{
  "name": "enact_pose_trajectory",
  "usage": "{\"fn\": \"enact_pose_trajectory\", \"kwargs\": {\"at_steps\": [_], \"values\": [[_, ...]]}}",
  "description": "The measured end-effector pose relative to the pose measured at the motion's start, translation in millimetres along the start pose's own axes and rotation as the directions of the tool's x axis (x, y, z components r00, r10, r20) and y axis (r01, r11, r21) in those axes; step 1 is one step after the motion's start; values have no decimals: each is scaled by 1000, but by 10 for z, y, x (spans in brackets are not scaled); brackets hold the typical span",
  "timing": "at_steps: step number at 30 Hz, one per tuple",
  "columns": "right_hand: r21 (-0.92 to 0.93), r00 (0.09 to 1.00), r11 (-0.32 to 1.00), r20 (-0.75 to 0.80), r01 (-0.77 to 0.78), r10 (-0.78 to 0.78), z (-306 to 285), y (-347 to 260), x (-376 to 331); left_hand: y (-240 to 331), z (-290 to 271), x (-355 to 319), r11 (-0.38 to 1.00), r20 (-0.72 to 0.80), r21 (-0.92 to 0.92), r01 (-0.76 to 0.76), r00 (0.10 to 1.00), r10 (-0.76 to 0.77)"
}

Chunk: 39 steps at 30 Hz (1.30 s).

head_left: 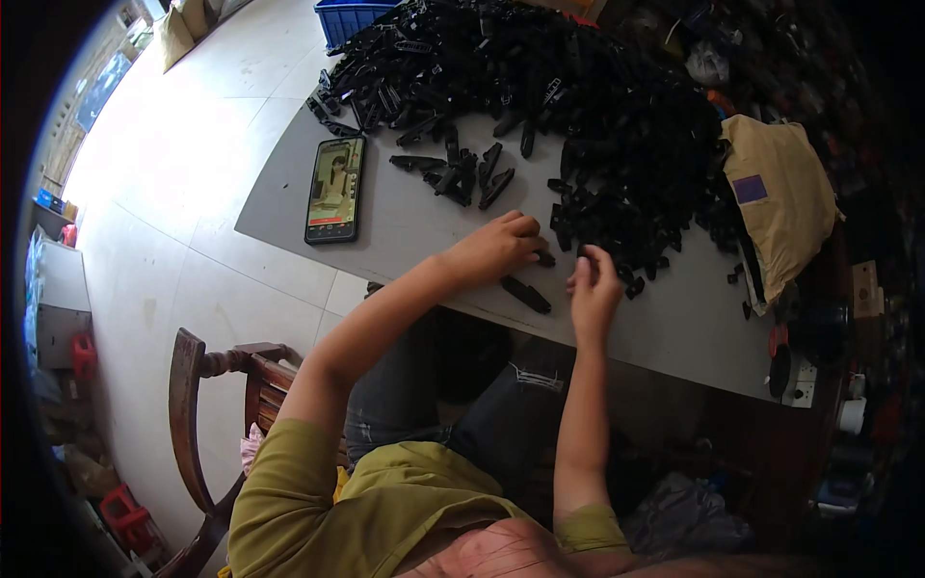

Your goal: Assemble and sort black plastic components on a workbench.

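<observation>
While both hands were apart from each other above the grey table (665,332), loose black parts surrounded their reach.

From my remote post I logged the left forearm slanting up and rightward from a bent elbow, the left hand (513,243) palm down, fingers curled at a small black piece (545,259); I could not tell whether they gripped it. The right forearm rose almost straight, the right hand (595,281) bringing thumb and fingers near a dark bit (583,250), grip likewise unclear to me. A long black clip (527,295) lay between them, near the table's edge. Containers: a blue bin (339,27) at the far left of the black heap (617,106), contents hidden; a tan bag (795,193) slumped at the heap's right, contents unseen.
</observation>
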State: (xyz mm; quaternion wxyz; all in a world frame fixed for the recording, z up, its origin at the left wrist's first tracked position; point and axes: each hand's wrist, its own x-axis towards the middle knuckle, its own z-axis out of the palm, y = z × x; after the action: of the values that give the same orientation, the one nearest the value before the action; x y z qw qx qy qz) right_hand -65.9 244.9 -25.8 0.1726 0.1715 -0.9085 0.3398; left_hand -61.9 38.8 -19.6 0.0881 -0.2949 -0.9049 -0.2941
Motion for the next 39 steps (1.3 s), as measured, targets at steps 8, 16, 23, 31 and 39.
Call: {"fn": "enact_pose_trajectory", "kwargs": {"at_steps": [8, 16, 23, 31, 39], "values": [[749, 821, 343, 482, -567, 306, -95, -24, -75, -5, -180, -262, 942, -29, -282, 184, 979, -200], [149, 962, 982, 232, 115, -147, -266, -96, 46, -23, -142, -189, 937, -77, -343, 71, 992, -104], [195, 940, 968, 268, 160, -210, -115, -186, 39, -24, -147, -224, 936, -69, -352, 22, 996, -49], [-280, 996, 958, 82, 65, -44, 187, -173, 287, -116, -183, 169, 707, -347, 585, 398, 910, -225], [-93, 949, 948, 116, 306, -295, 71, -300, -91, 25, -60, -17, 901, -224, 288, 326, 937, -267]]}}
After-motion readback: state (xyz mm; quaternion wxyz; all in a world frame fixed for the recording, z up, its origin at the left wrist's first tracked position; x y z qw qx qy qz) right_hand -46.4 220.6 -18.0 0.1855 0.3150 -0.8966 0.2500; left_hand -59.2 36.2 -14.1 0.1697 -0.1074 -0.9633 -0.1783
